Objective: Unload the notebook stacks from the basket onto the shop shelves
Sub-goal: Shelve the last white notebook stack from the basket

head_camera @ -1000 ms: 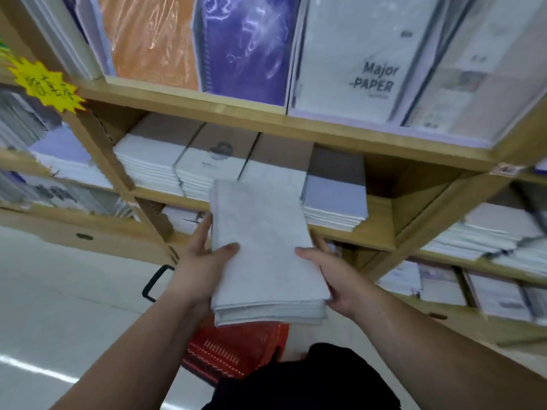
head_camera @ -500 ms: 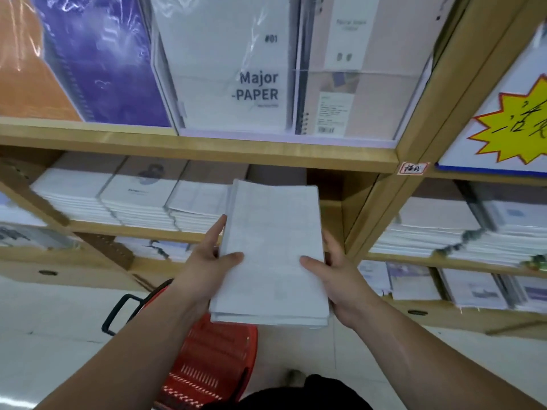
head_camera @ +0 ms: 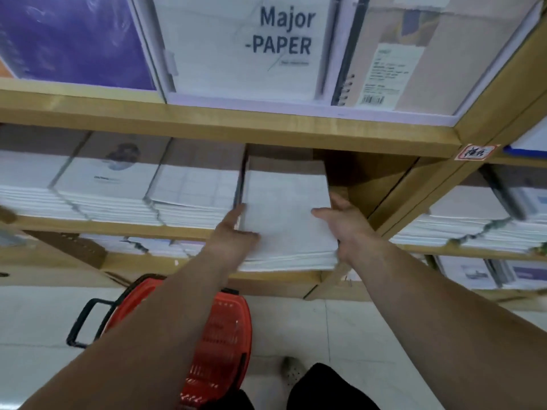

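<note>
Clamped on from both sides: thumbs pressed flat on top, fingers stretched along the edge, gripping the notebook stack with the left hand on one long side and the right hand on the other. Nosed into the open slot at the right end of the middle shelf, just beside the neighbouring stacks. Near end hanging out past the shelf lip, not yet let go. Mid-placement, then, by the look of it: needing only a push home and a release.

Down between the arms, on the floor, the red basket. Impossible to say what remains inside, with the left forearm across it and nothing readable through the mesh. Equally unclear whether landing on a lower pile or on bare wood, the underside being hidden. No view of any fingers beneath the stack either. Heavy blur toward the edges, and no reading the small label on the upright.
</note>
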